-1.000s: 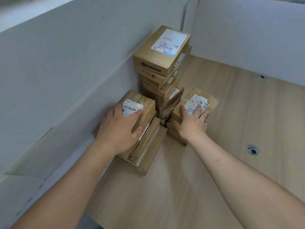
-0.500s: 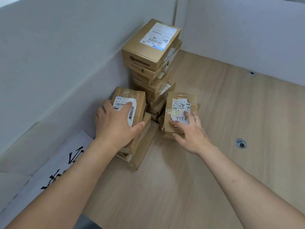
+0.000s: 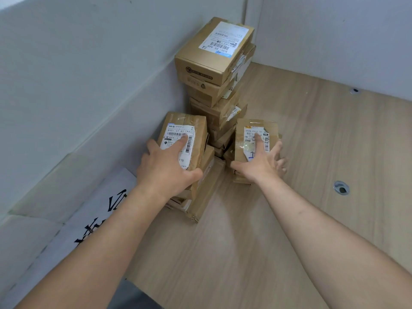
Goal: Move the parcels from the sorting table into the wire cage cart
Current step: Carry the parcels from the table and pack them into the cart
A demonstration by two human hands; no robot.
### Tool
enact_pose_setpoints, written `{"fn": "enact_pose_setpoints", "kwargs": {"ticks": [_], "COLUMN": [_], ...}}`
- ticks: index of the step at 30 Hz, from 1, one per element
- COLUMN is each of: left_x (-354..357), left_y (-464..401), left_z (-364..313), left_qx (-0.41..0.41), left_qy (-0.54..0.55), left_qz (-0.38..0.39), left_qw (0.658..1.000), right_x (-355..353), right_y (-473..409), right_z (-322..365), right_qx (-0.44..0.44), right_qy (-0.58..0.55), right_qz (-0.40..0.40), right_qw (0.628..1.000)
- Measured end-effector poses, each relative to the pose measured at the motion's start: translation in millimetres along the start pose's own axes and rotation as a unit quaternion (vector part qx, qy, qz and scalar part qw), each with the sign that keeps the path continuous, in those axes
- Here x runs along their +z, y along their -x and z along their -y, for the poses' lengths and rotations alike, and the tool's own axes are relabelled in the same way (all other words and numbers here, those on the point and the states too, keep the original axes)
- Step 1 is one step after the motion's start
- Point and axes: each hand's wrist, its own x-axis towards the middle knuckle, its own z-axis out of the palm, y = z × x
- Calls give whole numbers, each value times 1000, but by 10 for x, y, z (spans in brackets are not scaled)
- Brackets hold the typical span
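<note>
Brown cardboard parcels stand in the far left corner of a wooden floor [image 3: 256,241] walled by grey panels. A tall stack [image 3: 214,70] of several boxes rises in the corner. In front of it, my left hand [image 3: 165,172] lies over a taped parcel with a white label [image 3: 196,130], thumb around its near right edge, on top of a low pile. My right hand [image 3: 260,163] rests with fingers spread on a second labelled parcel [image 3: 256,128] atop another low pile. Both parcels lie flat on their piles.
Grey side panels [image 3: 78,85] close the left and the back [image 3: 334,41]. A white sheet with black characters [image 3: 95,219] lies against the left wall. Two round metal holes [image 3: 341,188] sit in the floor on the right.
Both top parcels have been turned and squared up on their piles. My hands stayed on them, the right fingers sliding further onto the label.
</note>
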Motion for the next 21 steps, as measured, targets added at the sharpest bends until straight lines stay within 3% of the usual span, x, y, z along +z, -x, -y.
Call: {"fn": "enact_pose_setpoints", "kwargs": {"ticks": [11,21], "left_x": [-22,-136], "left_y": [313,1306], "left_z": [127,-45], "left_qx": [36,39], "left_qy": [32,9], "left_qz": [-36,-111], "left_qw": [998,993], "right_x": [-320,-801], "right_y": [669,1593], "right_z": [-146,-471], "right_qx": [-73,-160], "right_qy": [41,49], "right_qz": [-71,-81], "right_qw": [994,983]}}
